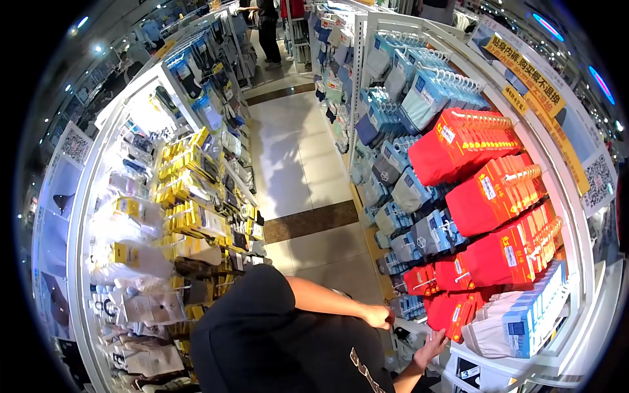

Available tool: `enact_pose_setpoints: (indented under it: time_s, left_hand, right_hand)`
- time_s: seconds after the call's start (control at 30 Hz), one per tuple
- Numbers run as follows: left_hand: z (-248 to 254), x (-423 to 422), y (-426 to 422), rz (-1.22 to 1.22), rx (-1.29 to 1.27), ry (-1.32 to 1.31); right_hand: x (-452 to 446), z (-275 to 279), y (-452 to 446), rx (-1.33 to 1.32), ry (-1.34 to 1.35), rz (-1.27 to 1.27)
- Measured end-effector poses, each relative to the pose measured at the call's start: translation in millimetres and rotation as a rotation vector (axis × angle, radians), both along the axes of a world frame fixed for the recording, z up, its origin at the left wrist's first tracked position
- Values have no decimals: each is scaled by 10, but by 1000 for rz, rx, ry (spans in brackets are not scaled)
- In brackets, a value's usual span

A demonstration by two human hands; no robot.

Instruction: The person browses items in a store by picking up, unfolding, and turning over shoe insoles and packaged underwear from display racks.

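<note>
My left hand (377,317) is curled closed beside the lower part of the right-hand rack. What its fingers hold, if anything, is hidden. My right hand (430,347) is turned partly upward with its fingers apart. Its fingertips reach the lower edge of a red packaged undergarment (453,316) hanging low on the rack, and I cannot make out a grip. Just right of that hand hang pale grey garments on blue cards (524,327). Larger red packs (488,196) hang in rows above.
Blue-carded garments (426,98) fill the rack's far part. A left rack (75,216) holds yellow-carded packs (196,216) and white socks (131,262). Between the racks runs a tiled aisle (295,150); a person in dark clothes (268,33) stands at its far end. A sign (524,72) tops the right rack.
</note>
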State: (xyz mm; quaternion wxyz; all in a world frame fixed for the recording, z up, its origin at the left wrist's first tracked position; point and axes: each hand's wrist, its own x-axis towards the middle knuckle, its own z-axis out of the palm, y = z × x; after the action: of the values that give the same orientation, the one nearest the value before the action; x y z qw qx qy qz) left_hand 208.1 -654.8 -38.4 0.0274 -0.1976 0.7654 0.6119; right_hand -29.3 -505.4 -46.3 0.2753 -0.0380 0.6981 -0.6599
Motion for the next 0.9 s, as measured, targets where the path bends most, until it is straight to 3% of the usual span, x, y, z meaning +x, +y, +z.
enact_pose_setpoints:
  time_s: [0.23,0.37,0.47,0.63,0.77,0.9]
  left_hand:
    - [189,53,147,94,-38,52]
    - [323,226,141,58,-44,-131]
    - [432,315,103,111,-29,-197]
    - [317,310,-2,179,-67,-93]
    - [339,418,-266,176,-55,-2]
    - [227,522,-637,188,-40,83]
  right_hand:
    - [99,-518,109,80,-146,28]
    - [293,-1057,223,71,-188,194]
    - [593,-970,199,116,-216,221]
    - [729,-956,-16,67,-354,381]
    - [752,-858,-260,171,-165,447]
    - [824,-795,-565,157,-142,383]
